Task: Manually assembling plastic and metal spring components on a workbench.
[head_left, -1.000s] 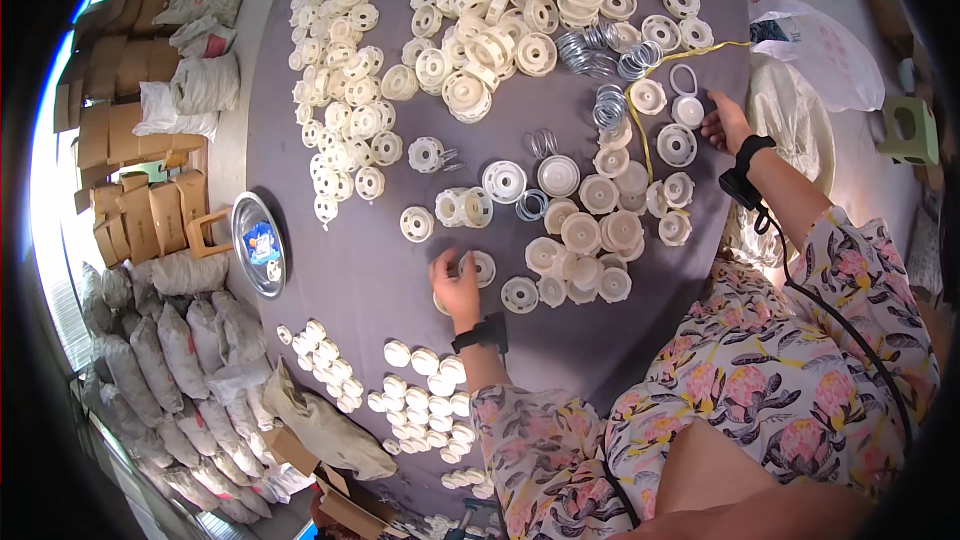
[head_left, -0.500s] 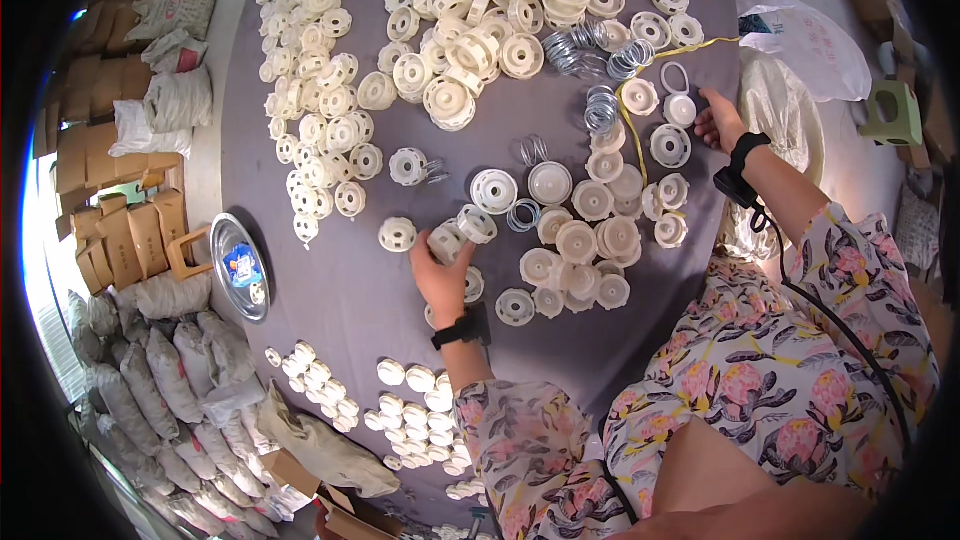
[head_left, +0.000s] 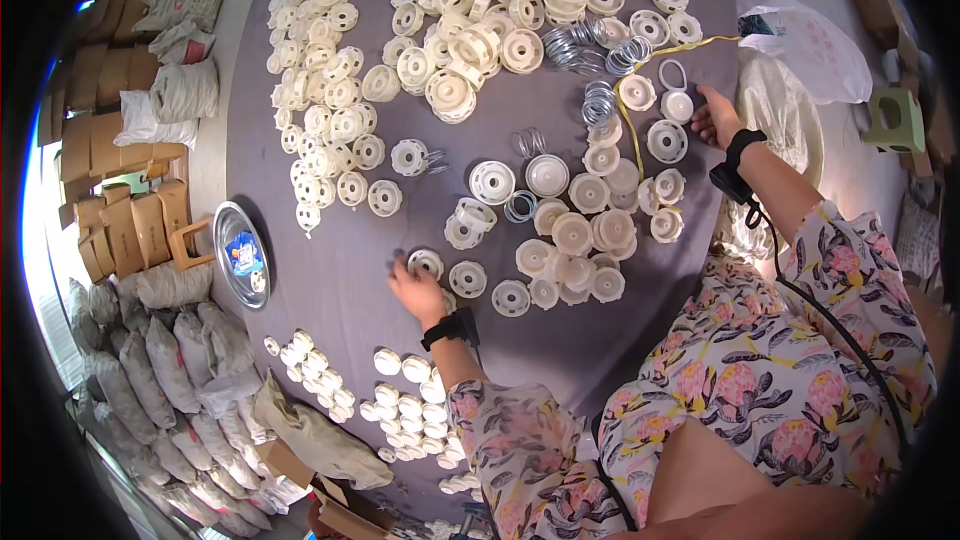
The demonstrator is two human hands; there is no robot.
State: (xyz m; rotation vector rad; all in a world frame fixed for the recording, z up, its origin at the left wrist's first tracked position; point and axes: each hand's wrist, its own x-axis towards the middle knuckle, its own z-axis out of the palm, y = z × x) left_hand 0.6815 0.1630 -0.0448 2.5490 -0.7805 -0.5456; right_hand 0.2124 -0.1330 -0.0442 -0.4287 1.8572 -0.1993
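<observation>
Big dark grey table (head_left: 350, 310), pretty much buried in white plastic discs. The thickest heap (head_left: 440, 30) sits along the far side, with a looser bunch (head_left: 590, 230) in the middle right in front of the person, plus some metal springs (head_left: 590, 50) mixed in near the far right. Left hand (head_left: 418, 290) is down on the table with fingers curled onto one white disc (head_left: 426, 262), gripping it at its edge; that disc sits near the middle of the table, just left of the loose bunch. Right hand (head_left: 712, 115) is stretched out to the right edge, fingers loosely bent beside a small disc (head_left: 678, 106), can't tell if it actually holds anything. A round metal bowl (head_left: 242, 255) sits at the left edge. Around the table: stacked cardboard boxes (head_left: 110, 210), stuffed sacks (head_left: 130, 390) on the floor, a clear plastic bag (head_left: 810, 40) on the right.
</observation>
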